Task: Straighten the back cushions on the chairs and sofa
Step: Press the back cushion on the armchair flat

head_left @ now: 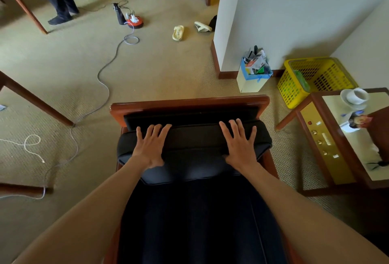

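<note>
Black padded back cushion [193, 137] leans against the brown wooden chair frame [189, 101]. Left hand [150, 147] and right hand [240, 145] rest flat on its upper edge, fingers spread open, gripping nothing.

The chair [189, 103] stands mid-floor. Its back cushion [194, 141] leans against the wooden backrest, and the left hand [150, 145] and right hand [240, 143] lie flat on the cushion's top, well apart. Right of the chair stands a side table [328, 143] bearing a cup [357, 95]. Beyond the table sits a basket [294, 86]; a cable [103, 82] runs left of the chair
</note>
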A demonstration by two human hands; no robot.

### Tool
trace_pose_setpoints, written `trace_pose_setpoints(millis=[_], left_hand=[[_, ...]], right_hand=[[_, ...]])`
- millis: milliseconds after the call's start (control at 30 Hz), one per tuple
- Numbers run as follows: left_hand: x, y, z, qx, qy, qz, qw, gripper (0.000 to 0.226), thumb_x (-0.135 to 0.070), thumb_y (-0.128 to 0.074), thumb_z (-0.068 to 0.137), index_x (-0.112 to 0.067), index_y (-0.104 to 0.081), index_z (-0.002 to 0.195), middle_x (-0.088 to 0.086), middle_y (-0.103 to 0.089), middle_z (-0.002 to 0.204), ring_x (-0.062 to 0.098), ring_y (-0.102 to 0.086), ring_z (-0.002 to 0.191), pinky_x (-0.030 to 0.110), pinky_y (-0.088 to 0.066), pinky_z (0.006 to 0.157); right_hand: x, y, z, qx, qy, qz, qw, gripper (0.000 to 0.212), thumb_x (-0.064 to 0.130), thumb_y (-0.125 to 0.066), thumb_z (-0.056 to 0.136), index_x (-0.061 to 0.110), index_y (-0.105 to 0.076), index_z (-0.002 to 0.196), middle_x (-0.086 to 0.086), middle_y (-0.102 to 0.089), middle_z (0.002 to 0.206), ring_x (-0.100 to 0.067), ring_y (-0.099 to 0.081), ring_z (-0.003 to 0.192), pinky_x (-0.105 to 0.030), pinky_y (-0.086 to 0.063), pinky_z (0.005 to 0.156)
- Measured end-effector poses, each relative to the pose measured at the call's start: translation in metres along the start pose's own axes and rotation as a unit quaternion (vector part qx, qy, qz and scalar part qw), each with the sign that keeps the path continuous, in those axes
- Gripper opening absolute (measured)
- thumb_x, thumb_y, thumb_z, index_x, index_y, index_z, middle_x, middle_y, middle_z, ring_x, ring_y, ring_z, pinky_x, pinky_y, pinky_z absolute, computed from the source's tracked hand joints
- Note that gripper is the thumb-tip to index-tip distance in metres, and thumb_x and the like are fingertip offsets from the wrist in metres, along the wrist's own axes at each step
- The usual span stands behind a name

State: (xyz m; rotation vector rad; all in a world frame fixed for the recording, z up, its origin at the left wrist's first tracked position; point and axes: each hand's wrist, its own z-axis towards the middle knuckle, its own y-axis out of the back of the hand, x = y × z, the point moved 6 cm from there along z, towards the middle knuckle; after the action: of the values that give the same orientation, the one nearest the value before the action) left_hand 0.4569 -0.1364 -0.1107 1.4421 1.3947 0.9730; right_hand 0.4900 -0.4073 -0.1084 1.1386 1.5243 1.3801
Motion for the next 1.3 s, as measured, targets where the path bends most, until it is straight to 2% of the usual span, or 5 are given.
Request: trace_pose_setpoints(millis=[133, 367, 700, 900, 1300], left_hand=[[0.010, 0.009, 0.012, 0.032, 0.021, -0.002, 0.999, 0.132, -0.049, -0.087, 0.057, -0.034, 0.004, 0.151, 0.010, -0.024, 0.152, 0.035, -0.016, 0.144, 0.063, -0.007, 0.116], [-0.009, 0.020, 0.018, 0.006, 0.026, 0.019, 0.999, 0.120, -0.042, -0.085, 0.064, -0.033, -0.003, 0.152, 0.010, -0.029, 0.149, 0.035, -0.027, 0.139, 0.063, -0.014, 0.115], [0.009, 0.007, 0.016, -0.009, 0.012, -0.047, 0.999, 0.131, -0.041, -0.085, 0.064, -0.037, 0.011, 0.152, 0.006, -0.008, 0.161, 0.031, -0.001, 0.150, 0.064, -0.001, 0.116], [-0.005, 0.016, 0.013, -0.042, -0.002, -0.027, 0.999, 0.121, -0.050, -0.085, 0.053, -0.036, -0.014, 0.149, 0.001, -0.038, 0.141, 0.031, -0.031, 0.133, 0.063, -0.014, 0.114], [-0.009, 0.011, -0.002, -0.106, -0.005, 0.005, 0.994, 0.104, -0.045, -0.083, 0.052, -0.032, -0.034, 0.143, 0.001, -0.051, 0.127, 0.030, -0.046, 0.118, 0.056, -0.026, 0.107]], right_hand=[[-0.003, 0.004, 0.008, 0.021, -0.014, 0.023, 0.999, 0.111, 0.035, -0.076, 0.079, 0.029, 0.004, 0.157, -0.005, 0.000, 0.164, -0.030, 0.011, 0.152, -0.072, 0.003, 0.112], [-0.026, -0.004, 0.008, 0.004, -0.041, 0.028, 0.999, 0.113, 0.038, -0.081, 0.073, 0.036, -0.004, 0.155, 0.000, -0.006, 0.163, -0.025, 0.001, 0.152, -0.070, -0.004, 0.113], [-0.009, -0.002, 0.013, 0.018, -0.051, 0.042, 0.998, 0.116, 0.043, -0.078, 0.071, 0.034, 0.002, 0.155, -0.002, 0.002, 0.164, -0.027, 0.009, 0.152, -0.071, 0.004, 0.111], [-0.029, 0.001, -0.004, -0.003, -0.049, 0.046, 0.998, 0.103, 0.053, -0.074, 0.076, 0.037, -0.008, 0.154, 0.003, -0.009, 0.162, -0.023, -0.001, 0.152, -0.070, -0.006, 0.113], [-0.020, 0.008, -0.002, 0.016, -0.066, -0.008, 0.998, 0.111, 0.059, -0.078, 0.068, 0.038, -0.010, 0.154, -0.006, -0.020, 0.158, -0.034, -0.017, 0.145, -0.077, -0.023, 0.100]])
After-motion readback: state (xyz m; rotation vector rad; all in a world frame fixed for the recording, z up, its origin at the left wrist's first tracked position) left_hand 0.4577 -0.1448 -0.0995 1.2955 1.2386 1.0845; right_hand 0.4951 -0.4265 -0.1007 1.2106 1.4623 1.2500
